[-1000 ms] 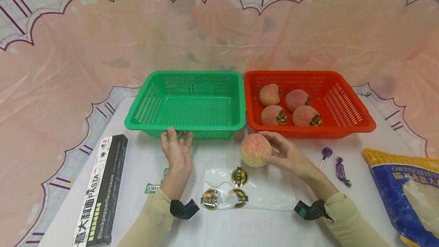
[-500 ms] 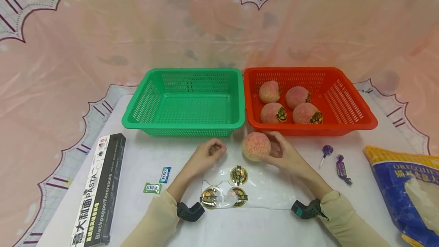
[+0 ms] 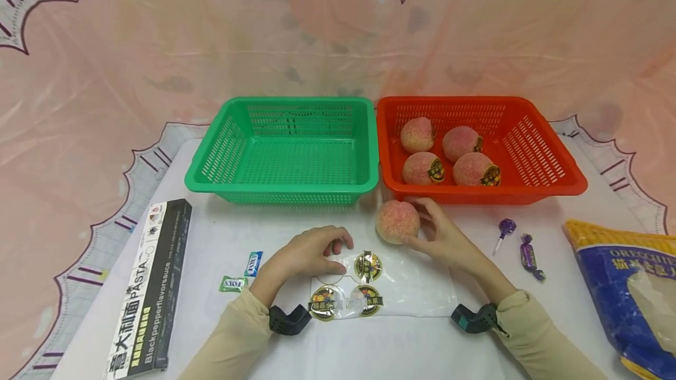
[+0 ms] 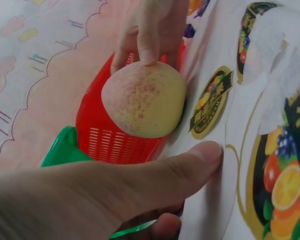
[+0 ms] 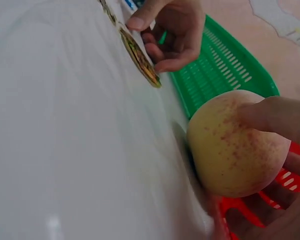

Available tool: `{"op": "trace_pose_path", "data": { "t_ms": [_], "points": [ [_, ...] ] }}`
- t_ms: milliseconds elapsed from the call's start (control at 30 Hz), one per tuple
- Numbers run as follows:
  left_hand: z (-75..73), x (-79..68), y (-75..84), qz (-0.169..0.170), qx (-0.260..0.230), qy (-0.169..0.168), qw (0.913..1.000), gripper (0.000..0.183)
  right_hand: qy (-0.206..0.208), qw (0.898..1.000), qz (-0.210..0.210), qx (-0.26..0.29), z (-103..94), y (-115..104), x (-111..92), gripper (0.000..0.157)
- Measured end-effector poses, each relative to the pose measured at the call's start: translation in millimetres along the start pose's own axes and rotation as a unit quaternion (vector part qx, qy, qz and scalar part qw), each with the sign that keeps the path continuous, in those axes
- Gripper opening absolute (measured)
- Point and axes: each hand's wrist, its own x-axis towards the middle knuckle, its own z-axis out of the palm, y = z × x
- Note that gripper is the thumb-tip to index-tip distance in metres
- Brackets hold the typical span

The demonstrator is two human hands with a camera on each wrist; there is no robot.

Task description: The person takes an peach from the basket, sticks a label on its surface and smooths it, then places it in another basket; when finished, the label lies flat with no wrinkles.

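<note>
My right hand (image 3: pixel 449 242) holds a pink and yellow peach (image 3: pixel 398 221) between thumb and fingers, just in front of the two baskets. No sticker shows on this peach in any view. Left of it, my left hand (image 3: pixel 308 251) hovers over the edge of a clear plastic sheet (image 3: pixel 417 295), its thumb apart from loosely bent fingers and nothing between them. Round black-and-gold fruit stickers sit on that sheet; one sticker (image 3: pixel 368 267) is near the left fingertips. In the left wrist view the thumb (image 4: pixel 190 162) points at the sheet's edge.
Behind the hands stand a green basket (image 3: pixel 296 163) and a red basket (image 3: pixel 533 151) holding several peaches (image 3: pixel 422 168), some with stickers. A pasta box (image 3: pixel 150 286) and small candy packets (image 3: pixel 253 263) lie left; a lollipop (image 3: pixel 507 227), wrapped candy (image 3: pixel 528 255) and pasta bag (image 3: pixel 628 292) lie right.
My left hand has come away from the green basket's front, moving right and down to the sticker sheet. The right hand keeps hold of the peach in nearly the same place.
</note>
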Motion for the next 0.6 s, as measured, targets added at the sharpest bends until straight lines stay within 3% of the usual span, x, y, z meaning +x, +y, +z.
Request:
{"op": "trace_pose_path", "data": {
  "t_ms": [233, 400, 600],
  "points": [
    [2.3, -0.3, -0.5, 0.019, 0.013, 0.008, 0.9997, 0.035, -0.008, 0.999, -0.02, -0.035, -6.1, -9, -3, 0.068],
    [4.3, 0.9, -3.0, 0.043, 0.015, 0.011, 0.9989, 0.031, 0.015, 0.996, -0.012, -0.082, -17.7, -22, -8, 0.047],
    [6.0, 2.6, -3.3, 0.042, 0.012, 0.01, 0.999, 0.029, 0.04, 0.99, -0.011, -0.132, -21.7, -36, -11, 0.027]
  ]
}}
